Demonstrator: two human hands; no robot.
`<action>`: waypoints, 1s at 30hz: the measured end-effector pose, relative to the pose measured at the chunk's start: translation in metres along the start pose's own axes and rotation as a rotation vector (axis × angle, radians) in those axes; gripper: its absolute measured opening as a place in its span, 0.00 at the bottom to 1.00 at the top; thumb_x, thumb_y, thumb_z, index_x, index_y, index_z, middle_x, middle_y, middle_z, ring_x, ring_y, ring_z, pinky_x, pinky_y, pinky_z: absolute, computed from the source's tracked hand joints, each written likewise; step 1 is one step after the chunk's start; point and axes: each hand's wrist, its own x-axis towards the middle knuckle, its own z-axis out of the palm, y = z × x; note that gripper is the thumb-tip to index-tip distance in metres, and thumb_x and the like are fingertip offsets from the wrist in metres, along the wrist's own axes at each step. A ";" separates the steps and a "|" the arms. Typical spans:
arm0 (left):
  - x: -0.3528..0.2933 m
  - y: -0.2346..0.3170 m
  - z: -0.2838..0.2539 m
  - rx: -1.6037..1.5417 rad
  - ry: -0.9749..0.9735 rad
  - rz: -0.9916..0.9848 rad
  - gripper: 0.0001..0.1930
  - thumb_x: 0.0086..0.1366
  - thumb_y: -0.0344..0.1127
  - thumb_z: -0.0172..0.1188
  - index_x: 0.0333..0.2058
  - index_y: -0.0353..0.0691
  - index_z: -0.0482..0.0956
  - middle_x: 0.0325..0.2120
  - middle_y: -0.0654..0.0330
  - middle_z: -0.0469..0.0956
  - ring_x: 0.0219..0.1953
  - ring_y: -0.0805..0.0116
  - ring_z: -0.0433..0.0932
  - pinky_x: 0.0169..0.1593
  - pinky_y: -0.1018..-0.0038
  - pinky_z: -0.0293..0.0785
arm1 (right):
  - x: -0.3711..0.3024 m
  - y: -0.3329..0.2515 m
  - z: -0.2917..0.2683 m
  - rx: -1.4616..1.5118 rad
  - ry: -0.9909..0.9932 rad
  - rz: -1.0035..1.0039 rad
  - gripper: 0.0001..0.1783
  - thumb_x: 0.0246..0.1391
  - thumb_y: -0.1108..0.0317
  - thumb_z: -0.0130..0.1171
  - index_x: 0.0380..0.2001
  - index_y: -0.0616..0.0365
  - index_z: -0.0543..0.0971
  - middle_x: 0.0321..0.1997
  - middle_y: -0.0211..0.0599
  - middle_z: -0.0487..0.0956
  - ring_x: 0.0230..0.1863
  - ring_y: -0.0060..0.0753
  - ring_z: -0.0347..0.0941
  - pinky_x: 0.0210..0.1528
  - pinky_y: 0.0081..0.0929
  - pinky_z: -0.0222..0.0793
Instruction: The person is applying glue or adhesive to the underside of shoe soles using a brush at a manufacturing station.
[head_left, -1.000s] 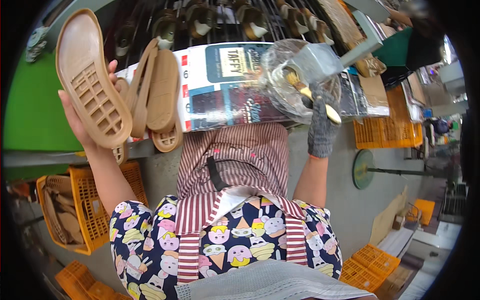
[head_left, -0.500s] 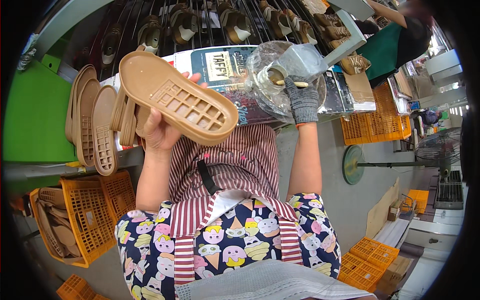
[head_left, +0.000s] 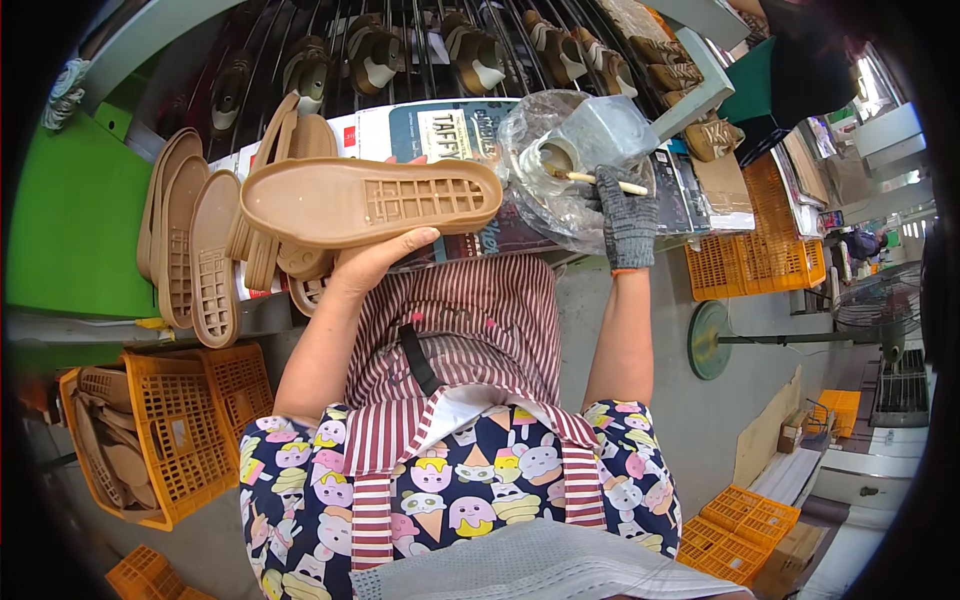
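A tan shoe sole (head_left: pixel 310 200) lies nearly level across my bare left hand (head_left: pixel 375 262), its hollow grid side facing up. My thumb presses its near edge, and the other fingers are mostly hidden beneath it. In a grey knitted glove, my right hand (head_left: pixel 630 225) closes on a brush (head_left: pixel 612 181) with a pale handle. The brush's far end reaches the mouth of a small pot (head_left: pixel 552 158) lying tilted on crumpled clear plastic (head_left: pixel 535 215). A translucent plastic container (head_left: pixel 615 130) sits beside the pot. More tan soles (head_left: pixel 213 260) lean in a row at the left.
Beyond the covered bench (head_left: pixel 425 125), several shoes (head_left: pixel 375 60) rest on a roller rack. Orange crates stand around: one with tan soles (head_left: pixel 165 440) at lower left, another (head_left: pixel 755 265) at right. A fan (head_left: pixel 880 300) stands at far right; another person (head_left: pixel 790 85) is at upper right.
The sole has turned from a slant to nearly level and shifted slightly right. My right hand has moved a little right and nearer, with more brush handle showing.
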 end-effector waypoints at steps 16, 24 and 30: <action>-0.005 -0.007 0.028 0.482 0.025 0.291 0.52 0.48 0.34 0.69 0.61 0.34 0.38 0.60 0.55 0.55 0.61 0.65 0.58 0.64 0.67 0.50 | -0.076 -0.032 0.041 0.154 -0.004 -0.248 0.08 0.49 0.79 0.57 0.35 0.67 0.77 0.34 0.38 0.79 0.34 0.24 0.75 0.38 0.22 0.72; -0.009 0.000 0.041 1.197 -0.033 0.322 0.43 0.53 0.45 0.64 0.61 0.38 0.50 0.60 0.57 0.56 0.63 0.68 0.53 0.68 0.65 0.31 | -0.091 -0.029 0.070 0.248 -0.184 -0.282 0.11 0.45 0.77 0.62 0.35 0.63 0.78 0.36 0.38 0.80 0.37 0.25 0.75 0.41 0.22 0.71; 0.000 -0.024 0.026 1.143 -0.020 0.341 0.32 0.61 0.50 0.46 0.60 0.42 0.53 0.58 0.55 0.59 0.62 0.67 0.56 0.67 0.64 0.37 | -0.105 -0.036 0.082 -0.062 -0.218 -0.668 0.14 0.41 0.76 0.65 0.35 0.60 0.79 0.36 0.38 0.80 0.38 0.34 0.76 0.44 0.28 0.71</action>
